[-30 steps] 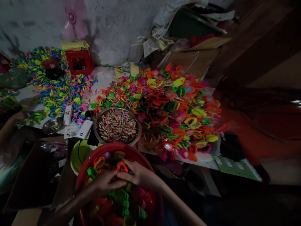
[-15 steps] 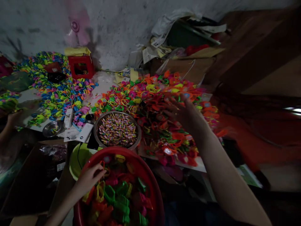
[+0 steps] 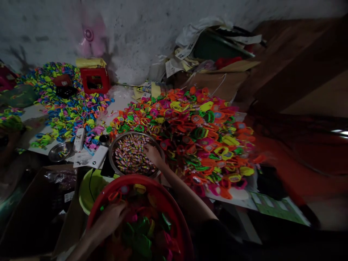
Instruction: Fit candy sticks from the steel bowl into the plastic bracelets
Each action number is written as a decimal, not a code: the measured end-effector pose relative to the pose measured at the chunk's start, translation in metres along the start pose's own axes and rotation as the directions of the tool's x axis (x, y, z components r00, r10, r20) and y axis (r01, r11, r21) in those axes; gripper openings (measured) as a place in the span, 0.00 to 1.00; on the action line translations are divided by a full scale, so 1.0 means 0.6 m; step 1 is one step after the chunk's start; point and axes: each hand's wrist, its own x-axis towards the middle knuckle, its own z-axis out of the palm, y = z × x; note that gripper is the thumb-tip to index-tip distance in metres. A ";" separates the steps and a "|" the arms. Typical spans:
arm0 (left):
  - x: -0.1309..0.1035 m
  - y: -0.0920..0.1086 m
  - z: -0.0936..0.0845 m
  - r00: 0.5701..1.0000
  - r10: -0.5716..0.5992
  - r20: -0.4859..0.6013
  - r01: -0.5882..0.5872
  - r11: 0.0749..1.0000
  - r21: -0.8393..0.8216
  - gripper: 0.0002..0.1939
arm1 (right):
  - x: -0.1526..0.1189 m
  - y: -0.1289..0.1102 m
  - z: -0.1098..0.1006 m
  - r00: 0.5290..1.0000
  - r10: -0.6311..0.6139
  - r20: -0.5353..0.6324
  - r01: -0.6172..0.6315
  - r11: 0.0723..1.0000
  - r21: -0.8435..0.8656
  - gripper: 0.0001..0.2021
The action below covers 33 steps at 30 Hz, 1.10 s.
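Note:
In the red tub [image 3: 92,217], my left hand [image 3: 115,215] reaches down among bright plastic toy watches [image 3: 140,233] in green, orange, pink and yellow. It is dark and blurred there, and its fingers are hidden. My right hand [image 3: 152,154] dips into a round steel bowl [image 3: 111,159] full of small wrapped candies [image 3: 130,152]. Its fingers are drawn together at the candies; what lies between them is too small to make out. Right of the bowl spreads a large heap of toy watches [image 3: 206,134].
Another heap of toy pieces [image 3: 67,112] lies left, near a red stool [image 3: 95,80] and a pink fan [image 3: 88,35]. A power strip [image 3: 79,139], white power bank [image 3: 98,157], green basin [image 3: 86,192] and open carton [image 3: 35,210] sit close by. Someone's arm [image 3: 11,152] shows far left.
My right hand has come from over the watch heap, left and down into the candy bowl. My left hand has sunk lower and a little to the right in the tub.

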 end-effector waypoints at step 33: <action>-0.009 0.014 0.000 0.990 0.121 0.076 -0.123 0.992 0.024 0.15 | 0.052 0.014 -0.010 0.965 -0.224 0.138 0.263 0.821 -0.507 0.14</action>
